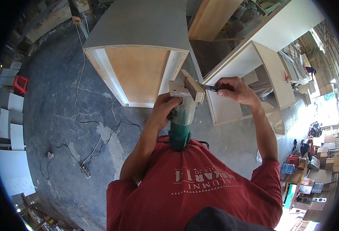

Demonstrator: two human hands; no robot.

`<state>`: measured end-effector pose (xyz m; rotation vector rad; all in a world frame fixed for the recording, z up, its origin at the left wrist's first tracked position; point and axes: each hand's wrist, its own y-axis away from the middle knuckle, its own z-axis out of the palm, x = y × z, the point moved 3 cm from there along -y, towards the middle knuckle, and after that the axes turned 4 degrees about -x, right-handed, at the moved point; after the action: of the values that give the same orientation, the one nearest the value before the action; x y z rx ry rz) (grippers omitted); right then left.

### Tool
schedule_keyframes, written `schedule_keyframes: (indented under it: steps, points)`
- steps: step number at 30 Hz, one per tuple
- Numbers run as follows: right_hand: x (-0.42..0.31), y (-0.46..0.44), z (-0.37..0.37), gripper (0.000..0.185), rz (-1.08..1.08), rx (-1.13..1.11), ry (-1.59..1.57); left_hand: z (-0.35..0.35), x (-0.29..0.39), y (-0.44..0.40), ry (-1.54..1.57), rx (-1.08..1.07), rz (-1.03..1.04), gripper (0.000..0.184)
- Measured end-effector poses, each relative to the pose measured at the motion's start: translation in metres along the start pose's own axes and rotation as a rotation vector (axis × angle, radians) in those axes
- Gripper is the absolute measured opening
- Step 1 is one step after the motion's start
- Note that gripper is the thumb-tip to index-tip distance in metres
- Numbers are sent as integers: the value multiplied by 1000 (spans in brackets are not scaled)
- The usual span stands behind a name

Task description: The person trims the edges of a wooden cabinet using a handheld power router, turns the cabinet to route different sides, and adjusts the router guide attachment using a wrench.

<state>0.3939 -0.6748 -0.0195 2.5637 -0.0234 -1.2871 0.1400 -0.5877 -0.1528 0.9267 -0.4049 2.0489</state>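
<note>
A green trim router (181,134) stands base-up against the front of my red shirt. My left hand (164,109) is closed around the router near its clear base (179,89). A strip of layered wood (193,87) sits against that base on the right, tilted. With fingers pinched, my right hand (237,91) holds the dark handle of a small tool (215,87) with a metal part. The metal part points left to the wood strip; I cannot make out what kind of tool it is.
Ahead stands a grey-topped cabinet (138,27) with a plywood panel. White and plywood cabinet frames (273,77) are at the right. A cable (77,84) and a socket strip (85,172) lie on the concrete floor (61,123). A red stool (20,84) is far left.
</note>
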Motion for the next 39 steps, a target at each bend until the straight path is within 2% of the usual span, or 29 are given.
schedule_keyframes:
  steps: [7,28,39]
  points:
    - [-3,3,1,33,60,22,-18,2,1,-1,9,-2,-3,25]
    - [3,1,3,27,26,71,-76,-2,-1,-3,-17,-8,3,26]
    - [7,-3,2,31,50,80,-55,1,4,-5,-23,14,11,25]
